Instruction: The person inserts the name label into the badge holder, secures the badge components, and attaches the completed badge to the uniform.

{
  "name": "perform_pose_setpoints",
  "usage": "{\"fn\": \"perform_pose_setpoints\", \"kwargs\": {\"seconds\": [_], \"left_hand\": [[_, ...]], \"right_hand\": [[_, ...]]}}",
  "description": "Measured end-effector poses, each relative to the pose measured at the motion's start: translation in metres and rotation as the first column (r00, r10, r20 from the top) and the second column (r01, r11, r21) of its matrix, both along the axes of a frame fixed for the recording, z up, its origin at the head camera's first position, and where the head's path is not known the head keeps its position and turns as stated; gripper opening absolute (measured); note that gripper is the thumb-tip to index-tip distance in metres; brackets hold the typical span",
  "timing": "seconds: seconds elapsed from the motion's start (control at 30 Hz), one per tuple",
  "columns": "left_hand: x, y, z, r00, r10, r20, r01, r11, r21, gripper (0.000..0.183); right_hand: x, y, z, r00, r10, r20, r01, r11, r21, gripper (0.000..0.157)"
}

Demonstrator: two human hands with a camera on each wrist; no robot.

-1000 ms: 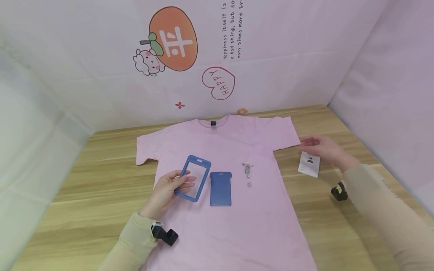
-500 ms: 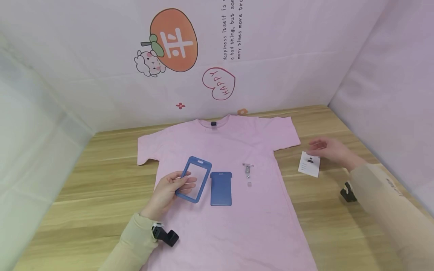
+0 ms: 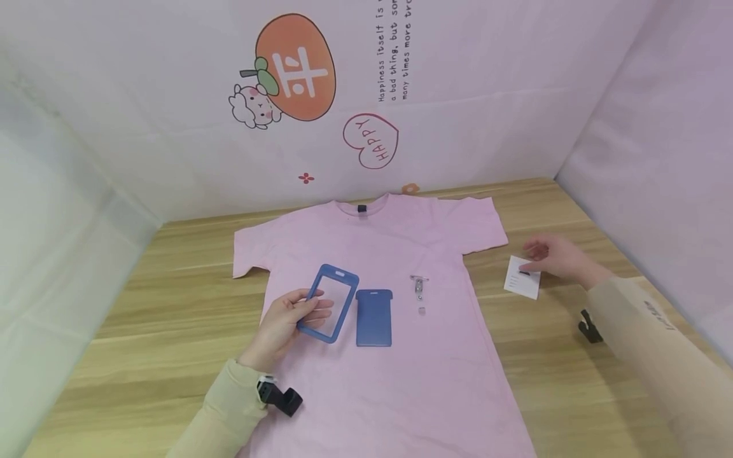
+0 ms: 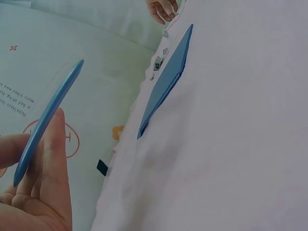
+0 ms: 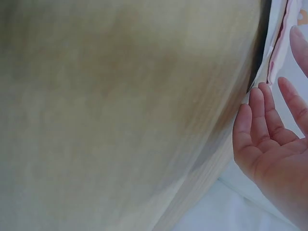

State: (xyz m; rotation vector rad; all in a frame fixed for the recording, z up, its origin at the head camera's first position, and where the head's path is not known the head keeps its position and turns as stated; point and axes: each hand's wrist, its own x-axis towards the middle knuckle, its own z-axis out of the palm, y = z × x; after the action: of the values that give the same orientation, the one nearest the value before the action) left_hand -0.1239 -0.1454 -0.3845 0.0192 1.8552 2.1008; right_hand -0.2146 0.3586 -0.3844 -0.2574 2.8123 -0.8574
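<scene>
My left hand (image 3: 280,327) pinches a blue badge-holder frame with a clear window (image 3: 342,310) between thumb and fingers, raised above the pink T-shirt (image 3: 401,394). In the left wrist view the frame (image 4: 50,120) shows edge-on. A blue badge-holder back piece (image 3: 374,319) lies on the shirt, with a metal badge clip (image 3: 419,289) to its right. My right hand (image 3: 564,259) hovers at a white ID card (image 3: 520,284) on the wood, covering its upper corner. In the right wrist view its fingers (image 5: 257,113) are relaxed, their tips by the card edge, the thumb apart.
The shirt lies spread on a wooden table (image 3: 143,331). White printed cloth (image 3: 458,95) stands behind the table, and more cloth walls flank it. A black strap-mounted device (image 3: 280,397) sits on the left wrist, another (image 3: 590,326) on the right.
My right hand first moved right, away from the shirt sleeve, then down over the card's upper corner. The left hand keeps the blue frame in nearly the same place.
</scene>
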Motion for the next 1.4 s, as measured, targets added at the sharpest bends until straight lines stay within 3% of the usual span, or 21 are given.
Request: {"fn": "perform_pose_setpoints", "kwargs": {"seconds": [0.73, 1.4], "left_hand": [[0.0015, 0.0015, -0.0017, 1.0, -0.01, -0.004, 0.01, 1.0, 0.016, 0.041], [0.0017, 0.0032, -0.0053, 1.0, 0.006, 0.01, -0.006, 1.0, -0.022, 0.041]], "right_hand": [[0.0007, -0.0038, -0.0041, 0.997, 0.072, -0.02, -0.071, 0.997, 0.038, 0.053], [-0.0009, -0.0047, -0.0047, 0.997, 0.068, -0.035, -0.066, 0.995, 0.073, 0.052]]}}
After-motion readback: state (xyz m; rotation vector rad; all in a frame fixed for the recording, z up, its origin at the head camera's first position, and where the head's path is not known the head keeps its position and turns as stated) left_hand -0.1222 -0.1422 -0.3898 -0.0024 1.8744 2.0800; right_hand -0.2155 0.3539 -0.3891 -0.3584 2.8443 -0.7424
